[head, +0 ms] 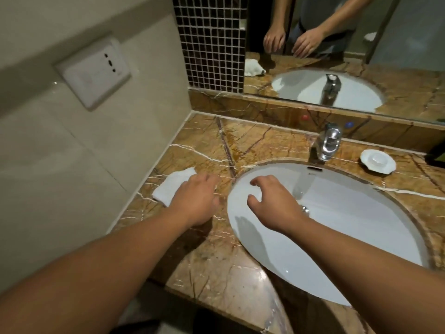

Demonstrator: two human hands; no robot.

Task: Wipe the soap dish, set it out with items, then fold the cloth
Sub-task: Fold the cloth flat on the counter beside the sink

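A white cloth [171, 185], folded flat, lies on the marble counter left of the sink. My left hand [196, 200] rests palm down over the cloth's right end, and its fingertips are hidden from me. My right hand [272, 203] hovers over the left side of the basin with curled, spread fingers and nothing in it. The white soap dish [377, 162] sits on the counter to the right of the tap, with a small pale round item in it.
A brown marble counter [216, 256] surrounds the white oval sink [337, 237]. A chrome tap [328, 142] stands behind the basin. A mirror [349, 49] runs along the back wall, dark mosaic tile beside it. A wall socket [92, 72] is on the left wall.
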